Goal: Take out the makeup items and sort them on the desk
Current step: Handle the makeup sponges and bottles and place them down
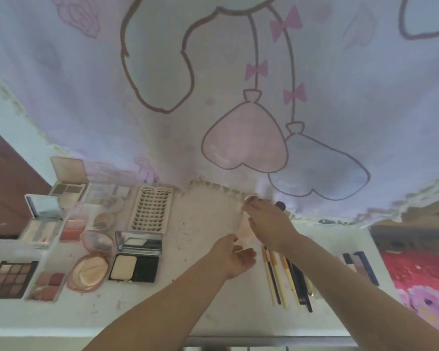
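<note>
Taking the false-lash tray (pixel 151 208) as the landmark, the opened palettes and compacts lie to its left and below it: the nine-pan eyeshadow palette (pixel 10 279) far down-left, the round pink powder compact (pixel 89 271) nearer, and the black-and-cream compact (pixel 134 267) just below the tray. These already sit sorted on the desk (pixel 127 312).

To the right of the tray is a clear, soft pouch (pixel 235 225), hard to make out against the pale surface; its upper edge lies near the curtain hem. Both hands are at it. The left hand (pixel 235 255) is at its lower edge, fingers loosely curled and palm turned up; whether it actually pinches the film cannot be told. The right hand (pixel 266 219) reaches over the pouch's upper right part, its fingers bent onto something small and pale at the top edge, with a dark rounded tip showing just behind the knuckles; the grip itself is blurred.

Farther right, the brushes and pencils (pixel 287 279) lie side by side, long axes running away from the person, right beneath the right forearm. Judging by this, the right hand is the nearer one for carrying anything drawn from the pouch down to that row.
</note>
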Demonstrator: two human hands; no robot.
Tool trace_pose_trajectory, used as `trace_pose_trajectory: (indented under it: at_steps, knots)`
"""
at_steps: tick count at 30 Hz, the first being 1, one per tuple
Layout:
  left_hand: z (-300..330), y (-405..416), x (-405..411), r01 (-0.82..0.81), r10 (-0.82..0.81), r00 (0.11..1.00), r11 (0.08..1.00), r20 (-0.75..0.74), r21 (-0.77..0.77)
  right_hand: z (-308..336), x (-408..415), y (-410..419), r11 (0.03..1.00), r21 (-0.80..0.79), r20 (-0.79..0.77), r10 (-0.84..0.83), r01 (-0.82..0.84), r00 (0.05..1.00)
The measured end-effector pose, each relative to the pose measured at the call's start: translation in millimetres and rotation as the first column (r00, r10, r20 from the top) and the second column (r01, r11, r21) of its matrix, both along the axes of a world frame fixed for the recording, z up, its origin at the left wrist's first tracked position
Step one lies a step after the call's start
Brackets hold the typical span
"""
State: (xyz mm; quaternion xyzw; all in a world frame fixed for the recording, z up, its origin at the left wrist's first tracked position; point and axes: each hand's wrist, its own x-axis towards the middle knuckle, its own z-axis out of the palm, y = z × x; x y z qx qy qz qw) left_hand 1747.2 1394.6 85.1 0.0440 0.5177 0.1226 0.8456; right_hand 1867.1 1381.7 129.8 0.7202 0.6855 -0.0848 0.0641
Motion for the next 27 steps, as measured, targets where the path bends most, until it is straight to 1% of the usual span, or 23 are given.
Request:
trace_pose_trajectory:
  at_steps: [2,3,5,7,9,11,12,13,15,16,18,19,20,21,22,23,24,25,26,27]
  knots:
    - [0,8,17,-0.060,0.065,0.995,0.996,0.075,-0.070,-11,-1,-1,0.997,-0.044,0.058,0.068,-0.065,0.996]
    - [-2,12,24,-0.085,0.102,0.987,0.988,0.128,-0.129,-14,-1,-3,0.997,-0.052,0.052,0.065,-0.062,0.997]
    - [-6,18,32,-0.154,0.212,0.951,0.956,0.226,-0.250,-17,-2,-7,0.998,-0.063,-0.056,-0.018,0.014,0.998]
    - [-6,21,37,-0.187,0.256,0.938,0.941,0.234,-0.281,-19,2,-12,0.996,-0.040,-0.145,-0.084,0.079,0.986]
    - [-2,23,42,-0.237,0.339,0.905,0.903,0.257,-0.358,-20,8,-17,0.997,0.022,-0.179,-0.073,0.078,0.981]
    - [1,26,48,-0.275,0.365,0.897,0.902,0.247,-0.334,-21,18,-23,0.996,0.060,-0.182,-0.055,0.067,0.982]
    - [3,27,48,-0.293,0.378,0.895,0.899,0.237,-0.325,-19,22,-26,0.993,0.071,-0.216,-0.077,0.094,0.973]
    - [2,28,49,-0.311,0.388,0.893,0.898,0.227,-0.311,-17,25,-29,0.986,0.085,-0.277,-0.117,0.145,0.954]
    - [-3,31,45,-0.349,0.403,0.899,0.895,0.172,-0.277,-12,31,-35,0.947,0.109,-0.448,-0.225,0.303,0.865]
    - [-6,30,39,-0.325,0.367,0.915,0.916,0.167,-0.233,-11,33,-36,0.918,0.100,-0.524,-0.280,0.385,0.805]
    - [-5,24,21,-0.119,0.121,0.987,0.993,0.110,-0.025,-7,33,-36,0.866,0.018,-0.642,-0.372,0.499,0.670]
    - [0,19,10,0.019,-0.025,0.998,0.994,0.052,0.107,-4,30,-34,0.854,-0.055,-0.684,-0.409,0.517,0.604]
    - [7,12,-2,0.163,-0.162,0.986,0.954,-0.025,0.252,-2,25,-32,0.848,-0.138,-0.707,-0.446,0.512,0.548]
    - [15,7,-13,0.305,-0.277,0.952,0.855,-0.128,0.419,1,19,-30,0.841,-0.217,-0.715,-0.482,0.496,0.506]
    - [22,2,-24,0.453,-0.371,0.891,0.684,-0.263,0.572,3,11,-28,0.836,-0.274,-0.706,-0.511,0.476,0.490]
    - [26,-1,-33,0.596,-0.419,0.799,0.457,-0.431,0.660,6,4,-27,0.838,-0.302,-0.689,-0.521,0.454,0.504]
    - [29,-2,-41,0.703,-0.402,0.697,0.218,-0.594,0.677,7,-4,-25,0.850,-0.305,-0.667,-0.513,0.430,0.540]
    - [31,-3,-48,0.759,-0.343,0.620,0.034,-0.706,0.650,8,-10,-23,0.865,-0.298,-0.644,-0.494,0.403,0.584]
    - [35,-3,-54,0.781,-0.285,0.575,-0.090,-0.767,0.618,9,-16,-21,0.878,-0.297,-0.619,-0.476,0.375,0.625]
    - [38,-3,-59,0.787,-0.237,0.551,-0.169,-0.800,0.593,11,-22,-19,0.885,-0.307,-0.594,-0.466,0.351,0.655]
